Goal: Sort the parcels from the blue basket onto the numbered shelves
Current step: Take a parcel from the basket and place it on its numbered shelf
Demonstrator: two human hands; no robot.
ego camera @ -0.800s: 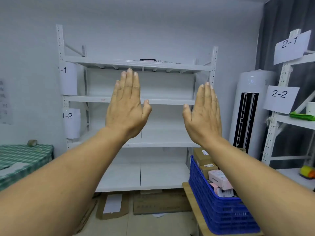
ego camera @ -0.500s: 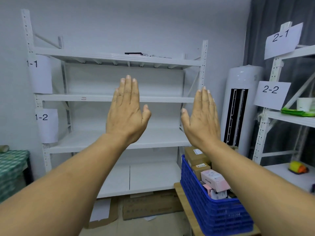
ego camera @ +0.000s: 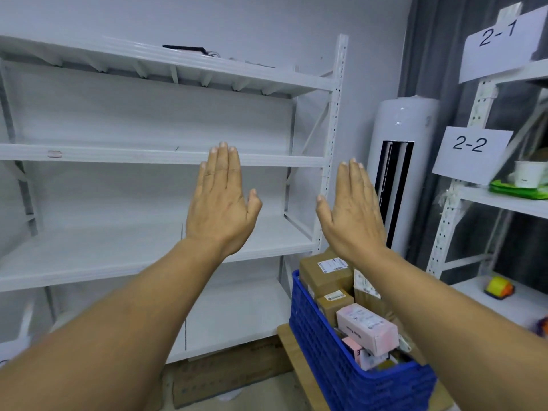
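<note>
Basket (ego camera: 335,357), 5 o'clock in my view: saturated blue, lattice-perforated wall.
In it: cardboard box (ego camera: 320,274), brown with a white label; pink box (ego camera: 367,327), pale, with small dark print.
Shelving (ego camera: 166,155), 10 o'clock: plain white.
Air conditioner (ego camera: 415,120), 2 o'clock: white, with black vertical vent strips.
Curtain (ego camera: 427,54): dark grey.
Tag 2-2 (ego camera: 471,149), 3 o'clock: white with black numerals.
Small object (ego camera: 499,287), 4 o'clock: yellow and orange.
</note>
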